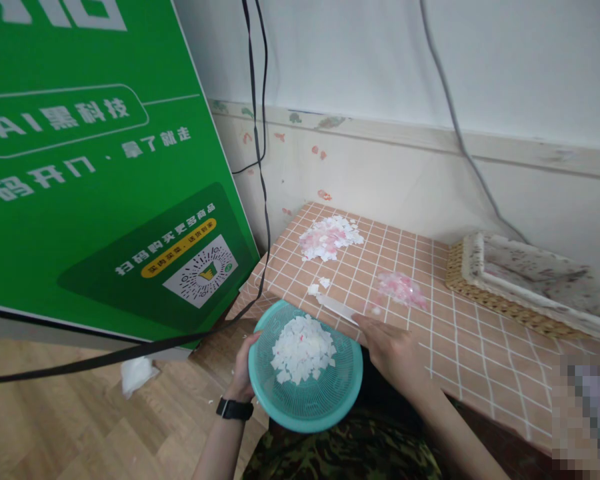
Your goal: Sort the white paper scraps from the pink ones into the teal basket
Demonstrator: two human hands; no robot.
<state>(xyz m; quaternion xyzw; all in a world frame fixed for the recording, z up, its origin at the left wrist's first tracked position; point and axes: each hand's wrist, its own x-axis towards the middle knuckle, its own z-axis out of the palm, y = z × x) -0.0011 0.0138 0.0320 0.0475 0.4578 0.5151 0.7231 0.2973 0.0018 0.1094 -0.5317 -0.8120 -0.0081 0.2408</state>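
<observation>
The person's hands are apart, with the colander between them. The left hand (243,370) is clamped on the left rim of the green colander (269,340), and a black watch (234,409) sits on that wrist. The right hand (393,347) is closed around the near end of a pale blade (337,309), which lies low over the front edge of the counter (480,353), its tip at two loose scraps (319,287).

The colander is at the counter's front edge, near the left corner; whether it touches that edge cannot be told. Thin white flakes (303,350) lie heaped in it, mostly toward the far side. Along the back edge, to the right, stands a wicker basket (457,270) with a printed cloth lining (525,267).

A pile (330,237) of white flakes, pinkish in the middle, is spread near the counter's back left corner. Between it and the basket, closer to the front edge, is a shiny pink patch (401,290).

The counter has a brown and white grid. Left of it stands a green panel (30,247) with white lettering, crossed by a black cable (130,352). A grey cable (455,123) runs down the wall (330,53); a white bag (137,375) lies on the wood floor (170,433).
</observation>
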